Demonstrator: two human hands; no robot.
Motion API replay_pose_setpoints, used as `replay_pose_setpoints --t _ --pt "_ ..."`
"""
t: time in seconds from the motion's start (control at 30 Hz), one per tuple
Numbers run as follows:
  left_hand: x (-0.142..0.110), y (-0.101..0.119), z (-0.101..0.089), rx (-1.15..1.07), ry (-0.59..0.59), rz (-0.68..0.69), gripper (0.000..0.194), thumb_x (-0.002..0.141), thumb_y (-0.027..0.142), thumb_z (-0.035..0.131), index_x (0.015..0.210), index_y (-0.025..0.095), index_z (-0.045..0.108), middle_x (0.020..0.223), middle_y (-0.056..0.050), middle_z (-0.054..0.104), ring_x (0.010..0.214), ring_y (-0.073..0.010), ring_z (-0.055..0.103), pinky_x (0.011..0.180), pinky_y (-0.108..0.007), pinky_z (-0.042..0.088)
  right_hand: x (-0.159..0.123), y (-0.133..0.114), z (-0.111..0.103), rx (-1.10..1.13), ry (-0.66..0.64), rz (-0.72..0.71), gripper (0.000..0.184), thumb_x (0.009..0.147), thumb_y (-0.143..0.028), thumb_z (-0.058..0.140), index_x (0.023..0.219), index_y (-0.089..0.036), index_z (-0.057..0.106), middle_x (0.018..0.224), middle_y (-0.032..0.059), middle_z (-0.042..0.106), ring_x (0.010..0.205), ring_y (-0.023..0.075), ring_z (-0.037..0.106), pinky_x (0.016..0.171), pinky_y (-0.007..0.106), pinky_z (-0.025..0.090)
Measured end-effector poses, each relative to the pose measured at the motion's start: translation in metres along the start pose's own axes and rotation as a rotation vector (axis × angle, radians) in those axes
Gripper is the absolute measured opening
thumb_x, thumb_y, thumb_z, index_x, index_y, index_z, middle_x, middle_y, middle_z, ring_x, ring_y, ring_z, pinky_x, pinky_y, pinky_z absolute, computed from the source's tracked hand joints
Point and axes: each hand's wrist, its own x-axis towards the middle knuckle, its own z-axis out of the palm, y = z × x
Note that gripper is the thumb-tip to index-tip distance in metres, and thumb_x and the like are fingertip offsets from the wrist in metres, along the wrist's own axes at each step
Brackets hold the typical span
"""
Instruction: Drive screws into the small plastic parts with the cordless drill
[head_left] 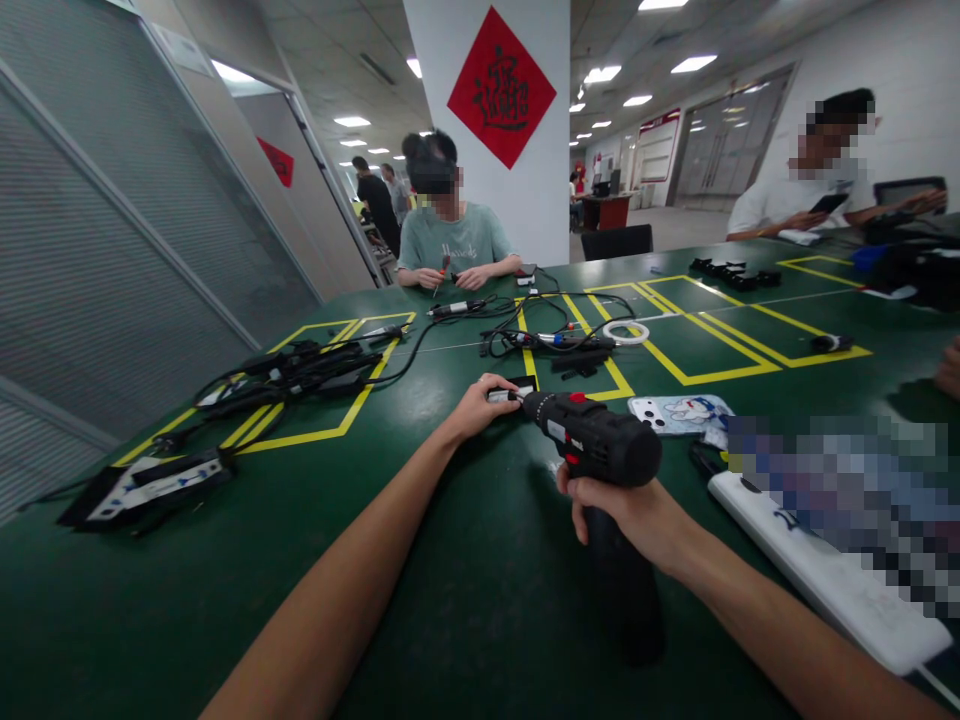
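Note:
My right hand is wrapped round the grip of a black cordless drill with red buttons. Its chuck points forward and left, toward my left hand. Those fingers are closed on a small black-and-white part lying low at the table surface. The drill's tip is right by the fingertips and this part; whether the bit touches it I cannot tell. Part of the small piece is hidden behind my fingers and the chuck.
Tangled black cables lie left on the green table, with more cables ahead. A phone and a white power strip are on the right. Black clips sit farther back. Two people sit across the table.

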Motion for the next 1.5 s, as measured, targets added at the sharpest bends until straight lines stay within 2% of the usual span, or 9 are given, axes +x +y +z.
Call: replay_pose_setpoints --t 0.27,0.53,0.7,1.2,1.5 --pt "-0.0004 0.0014 0.0005 0.001 -0.006 -0.020 0.033 0.068 0.040 0.067 0.094 0.021 0.064 0.101 -0.004 0.057 0.098 -0.0210 0.053 0.091 -0.036 0.040 0.0029 0.0073 -0.0002 -0.033 -0.007 -0.035 0.008 0.077 -0.023 0.051 0.080 -0.016 0.054 0.053 -0.0023 0.056 0.049 0.0119 0.055 0.060 0.027 0.041" --pt "-0.0002 0.0015 0.0008 -0.001 -0.006 -0.028 0.031 0.068 0.038 0.066 0.094 0.021 0.065 0.101 -0.004 0.055 0.099 -0.0205 0.053 0.092 -0.035 0.039 0.0030 0.0020 0.0026 0.018 0.001 -0.054 0.010 0.075 -0.022 0.052 0.083 -0.016 0.054 0.062 -0.0019 0.057 0.047 0.0109 0.054 0.058 0.027 0.042" --pt "-0.0002 0.0002 0.0007 -0.015 -0.008 -0.021 0.031 0.069 0.039 0.066 0.094 0.021 0.065 0.101 -0.004 0.056 0.100 -0.0208 0.053 0.093 -0.035 0.039 0.0008 0.0025 0.0009 -0.012 0.015 -0.007 0.009 0.076 -0.022 0.051 0.081 -0.016 0.054 0.052 -0.0031 0.054 0.048 0.0115 0.054 0.057 0.026 0.041" --pt "0.0009 -0.0035 0.0012 -0.013 0.001 -0.008 0.031 0.069 0.039 0.066 0.093 0.021 0.065 0.100 -0.004 0.057 0.097 -0.0205 0.053 0.092 -0.035 0.039 0.0035 0.0046 0.0013 0.021 0.009 -0.040 0.009 0.075 -0.023 0.052 0.080 -0.016 0.054 0.058 -0.0016 0.057 0.047 0.0110 0.054 0.058 0.028 0.042" --pt "0.0003 -0.0023 0.0005 -0.003 -0.006 -0.017 0.031 0.069 0.039 0.065 0.094 0.021 0.065 0.101 -0.004 0.057 0.098 -0.0209 0.053 0.092 -0.035 0.040 0.0028 0.0055 0.0004 -0.022 -0.001 -0.036 0.007 0.077 -0.023 0.052 0.078 -0.016 0.054 0.050 -0.0023 0.056 0.047 0.0112 0.054 0.058 0.026 0.041"
